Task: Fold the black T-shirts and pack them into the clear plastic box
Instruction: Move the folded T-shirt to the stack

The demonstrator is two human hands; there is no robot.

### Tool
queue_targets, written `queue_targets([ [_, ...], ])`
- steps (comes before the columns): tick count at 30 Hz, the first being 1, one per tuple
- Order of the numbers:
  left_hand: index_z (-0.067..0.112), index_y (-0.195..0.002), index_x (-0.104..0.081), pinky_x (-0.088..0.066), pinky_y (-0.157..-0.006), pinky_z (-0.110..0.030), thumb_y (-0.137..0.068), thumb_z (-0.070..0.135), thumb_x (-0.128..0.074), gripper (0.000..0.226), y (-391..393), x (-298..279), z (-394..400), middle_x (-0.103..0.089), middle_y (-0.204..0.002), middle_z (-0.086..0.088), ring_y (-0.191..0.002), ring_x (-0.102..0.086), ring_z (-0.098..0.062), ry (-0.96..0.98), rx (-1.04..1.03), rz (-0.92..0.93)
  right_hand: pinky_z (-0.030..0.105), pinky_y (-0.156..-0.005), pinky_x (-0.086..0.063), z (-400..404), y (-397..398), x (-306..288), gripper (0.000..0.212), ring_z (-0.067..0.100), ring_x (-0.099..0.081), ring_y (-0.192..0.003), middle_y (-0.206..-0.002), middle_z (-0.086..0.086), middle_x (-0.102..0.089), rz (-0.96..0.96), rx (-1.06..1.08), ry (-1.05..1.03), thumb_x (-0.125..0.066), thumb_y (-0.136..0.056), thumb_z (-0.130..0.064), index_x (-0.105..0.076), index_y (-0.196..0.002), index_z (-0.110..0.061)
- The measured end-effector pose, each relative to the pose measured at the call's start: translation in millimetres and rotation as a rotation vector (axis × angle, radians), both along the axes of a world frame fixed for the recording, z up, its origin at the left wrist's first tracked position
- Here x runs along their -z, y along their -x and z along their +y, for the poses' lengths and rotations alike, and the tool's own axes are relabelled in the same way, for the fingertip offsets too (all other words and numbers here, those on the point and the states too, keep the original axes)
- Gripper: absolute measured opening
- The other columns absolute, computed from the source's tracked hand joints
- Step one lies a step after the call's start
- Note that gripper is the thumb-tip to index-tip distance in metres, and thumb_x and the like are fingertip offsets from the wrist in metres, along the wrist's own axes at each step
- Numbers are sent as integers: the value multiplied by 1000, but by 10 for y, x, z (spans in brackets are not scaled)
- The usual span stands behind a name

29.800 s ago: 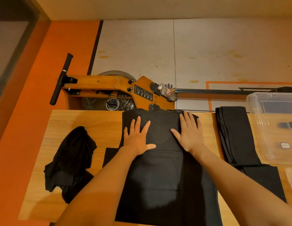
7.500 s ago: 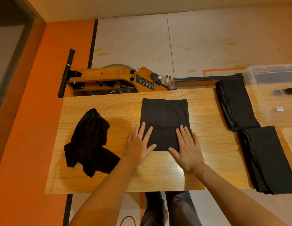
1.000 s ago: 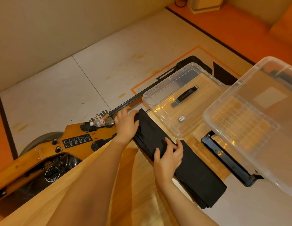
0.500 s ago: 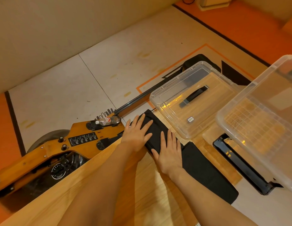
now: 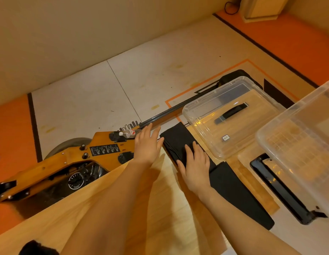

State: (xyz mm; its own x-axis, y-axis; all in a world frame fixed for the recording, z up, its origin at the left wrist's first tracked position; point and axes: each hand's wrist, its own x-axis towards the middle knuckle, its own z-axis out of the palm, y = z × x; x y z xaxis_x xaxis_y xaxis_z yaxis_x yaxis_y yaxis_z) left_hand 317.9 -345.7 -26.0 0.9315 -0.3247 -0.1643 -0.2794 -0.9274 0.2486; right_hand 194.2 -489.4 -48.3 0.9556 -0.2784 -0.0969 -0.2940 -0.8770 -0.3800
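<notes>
A stack of folded black T-shirts (image 5: 175, 142) lies at the far right of the wooden table (image 5: 160, 196), next to the clear plastic box (image 5: 231, 115). My right hand (image 5: 196, 163) rests flat on the near part of that stack, fingers straight. My left hand (image 5: 148, 144) hovers open just left of the stack, its thumb near the stack's edge. A second folded black stack (image 5: 237, 192) lies nearer me on the right. A crumpled black T-shirt (image 5: 37, 248) shows at the bottom left edge.
A second clear plastic piece (image 5: 298, 153), either a lid or another box, stands close at the right over a black frame (image 5: 277, 188). An orange-wood rowing machine (image 5: 68, 162) with a water bottle (image 5: 127, 133) sits on the floor beyond the table.
My left hand has lifted off the folded stack and moved left of it. My right hand still lies flat on the stack. The view has shifted slightly.
</notes>
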Motion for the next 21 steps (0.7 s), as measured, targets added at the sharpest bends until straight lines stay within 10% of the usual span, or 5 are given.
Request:
queue_targets([
  [21,24,-140,-48,-37,-107,-42,-96,37,-55,47,2292,-111,2547,-45,-145,-2,-133,-41,-21,366,-737,-37,41,-100,-42,2212,802,-466,40,28,-52,-121,-133,9,-57,-40,-521,-277,-49,-100,-28,-51,-137,-12],
])
